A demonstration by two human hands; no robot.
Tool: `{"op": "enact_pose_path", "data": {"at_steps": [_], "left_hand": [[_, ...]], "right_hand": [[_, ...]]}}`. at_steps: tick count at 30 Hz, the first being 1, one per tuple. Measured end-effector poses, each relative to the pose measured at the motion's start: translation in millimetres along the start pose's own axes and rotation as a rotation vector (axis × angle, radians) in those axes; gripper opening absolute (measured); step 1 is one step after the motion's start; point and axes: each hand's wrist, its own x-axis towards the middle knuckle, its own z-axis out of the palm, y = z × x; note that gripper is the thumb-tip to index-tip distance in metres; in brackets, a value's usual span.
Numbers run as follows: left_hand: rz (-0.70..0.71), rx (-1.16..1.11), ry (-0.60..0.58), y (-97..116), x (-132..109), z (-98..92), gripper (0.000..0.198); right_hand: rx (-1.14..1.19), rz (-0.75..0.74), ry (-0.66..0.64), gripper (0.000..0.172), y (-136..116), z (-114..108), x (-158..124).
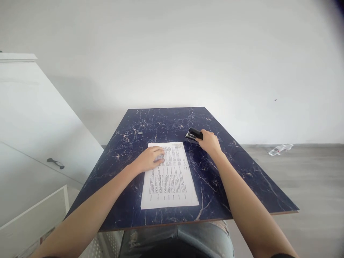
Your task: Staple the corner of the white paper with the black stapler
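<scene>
A printed sheet of paper [172, 179], perhaps a stack, lies on the dark blue marbled table [215, 193] in front of me. My left hand [151, 158] rests on its upper left part, palm down, with the fingers stretched out and slightly bent. Beyond the paper's upper right corner, my right hand [210, 142] is wrapped round a black stapler [195, 134]. The stapler's nose points left and its jaws are apart at the front. It is close to the paper but not touching it.
A small pale piece [140, 133] lies on the table's far left part. To the left stands a white cabinet [29, 118] with a dark handle [55, 163]. A clear plastic wrapper [280, 149] is on the grey floor at right. Behind the table rises a pale wall [166, 53].
</scene>
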Motion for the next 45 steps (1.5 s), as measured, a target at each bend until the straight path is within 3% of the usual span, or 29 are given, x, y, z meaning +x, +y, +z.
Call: {"op": "enact_pose_path", "data": {"at_steps": [2,5,11,15,22,27,29,32,37,40,45], "left_hand": [[-0.006,0.002,-0.032,1,-1,5.0,0.048],[-0.048,-0.008,-0.041,0,-1,11.4,0.057],[-0.121,-0.058,0.048,-9,1,8.4,0.067],[-0.19,-0.131,0.033,-14,0,2.9,0.082],[-0.21,-0.169,0.074,-14,4,4.7,0.073],[-0.218,-0.198,0.078,-17,4,4.6,0.071],[-0.214,-0.198,0.106,-17,4,4.6,0.068],[-0.197,-0.214,0.168,-16,5,5.2,0.066],[-0.227,-0.296,0.275,-19,8,7.8,0.06],[-0.247,-0.376,0.28,-25,9,10.7,0.061],[-0.257,-0.396,0.271,-31,8,14.3,0.066]], "right_hand": [[0.144,0.016,0.054,0.022,-11,1,-3],[0.354,-0.068,0.008,0.021,-33,11,-11],[0.428,-0.252,-0.091,0.017,-69,40,-28],[0.448,-0.277,-0.115,0.018,-73,46,-32],[0.369,-0.35,-0.132,0.02,-79,49,-35],[0.377,-0.406,-0.153,0.034,-74,48,-29],[0.458,-0.359,-0.098,0.037,-69,43,-26],[0.704,-0.101,-0.047,0.027,-62,37,-26],[1.211,0.337,-0.429,0.031,-64,38,-32],[1.351,0.423,-0.5,0.027,-69,41,-34],[1.426,0.447,-0.484,0.022,-75,42,-37]]}}
